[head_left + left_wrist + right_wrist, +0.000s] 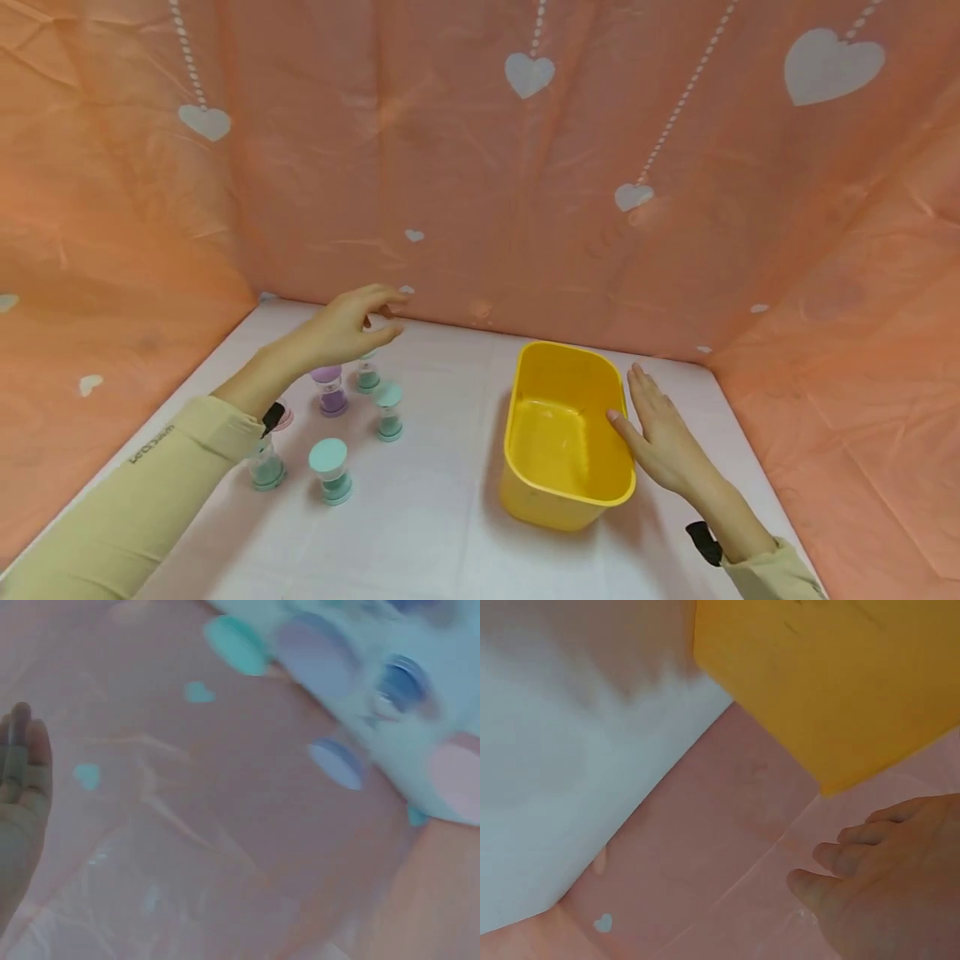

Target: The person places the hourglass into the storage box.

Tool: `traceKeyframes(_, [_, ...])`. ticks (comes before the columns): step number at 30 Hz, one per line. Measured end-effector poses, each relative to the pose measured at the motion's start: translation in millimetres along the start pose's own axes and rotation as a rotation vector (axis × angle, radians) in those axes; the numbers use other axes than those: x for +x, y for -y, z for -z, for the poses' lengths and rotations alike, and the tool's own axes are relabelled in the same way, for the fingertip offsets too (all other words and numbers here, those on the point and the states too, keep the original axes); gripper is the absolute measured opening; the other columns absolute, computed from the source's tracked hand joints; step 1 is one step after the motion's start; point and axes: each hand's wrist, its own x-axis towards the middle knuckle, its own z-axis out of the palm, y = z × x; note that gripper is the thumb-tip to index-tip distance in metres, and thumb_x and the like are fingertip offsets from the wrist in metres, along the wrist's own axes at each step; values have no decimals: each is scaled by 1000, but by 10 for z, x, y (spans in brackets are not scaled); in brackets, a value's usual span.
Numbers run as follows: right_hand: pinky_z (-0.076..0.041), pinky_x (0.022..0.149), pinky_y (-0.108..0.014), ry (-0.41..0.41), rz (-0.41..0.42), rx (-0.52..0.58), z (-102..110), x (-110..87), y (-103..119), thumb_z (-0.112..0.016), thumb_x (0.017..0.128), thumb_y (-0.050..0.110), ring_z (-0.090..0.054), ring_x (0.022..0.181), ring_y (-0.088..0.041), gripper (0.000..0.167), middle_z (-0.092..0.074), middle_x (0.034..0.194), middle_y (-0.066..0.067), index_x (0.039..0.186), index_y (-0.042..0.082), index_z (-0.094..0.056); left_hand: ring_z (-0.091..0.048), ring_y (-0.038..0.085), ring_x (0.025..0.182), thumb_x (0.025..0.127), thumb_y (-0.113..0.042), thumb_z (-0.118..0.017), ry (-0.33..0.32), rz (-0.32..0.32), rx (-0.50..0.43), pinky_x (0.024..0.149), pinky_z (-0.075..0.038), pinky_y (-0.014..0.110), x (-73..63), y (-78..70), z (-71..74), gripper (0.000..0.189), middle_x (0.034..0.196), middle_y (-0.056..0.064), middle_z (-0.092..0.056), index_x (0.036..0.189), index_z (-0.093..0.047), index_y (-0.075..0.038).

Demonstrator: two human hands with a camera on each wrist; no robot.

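Observation:
My left hand [348,325] hovers over the back of a group of small sand timers, fingers loosely bent and apart from the thumb, holding nothing. Beneath and around that arm stand teal timers [330,471], a purple timer [331,392] and a partly hidden pink timer [283,417]. In the left wrist view the hand [22,802] shows at the left edge, and the timers are blurred. At the right side of a yellow plastic bin [516,492] is my right hand [663,437], fingers straight outside the wall and thumb at the rim. The right wrist view shows these fingers extended near the bin [832,682].
White cloth covers the tabletop [438,500]. An orange-pink sheet with white hearts [450,183] hangs behind and along both sides. The bin's visible floor holds nothing, and a stretch of tabletop separates it from the timers.

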Motion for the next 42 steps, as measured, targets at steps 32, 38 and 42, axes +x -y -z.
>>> traceKeyframes(32, [-13,118,-73,106,-29,11,-54,-161,61,-52,108,45,-11,156,-49,84,-9,170,-27,161,-10,-16,-67,13,92,90,-11,-81,402,38,-171,74,-55,27,-461,542,-446,41,117,3,-72,129,-69,-6])
traceKeyframes(38, [-10,119,-72,107,-20,-34,-43,-156,68,-52,108,45,-11,155,-50,84,-9,170,-28,160,-11,-18,-66,13,93,90,-12,-81,411,34,-150,77,-57,31,-415,581,-470,40,113,0,-71,128,-69,-8])
traceKeyframes(42, [-10,120,-71,112,-13,-51,-36,-132,61,-52,108,44,-10,155,-51,84,-8,170,-29,160,-11,-17,-67,14,94,89,-11,-82,406,-2,-147,82,-59,37,-365,577,-460,39,113,0,-72,126,-69,-4])
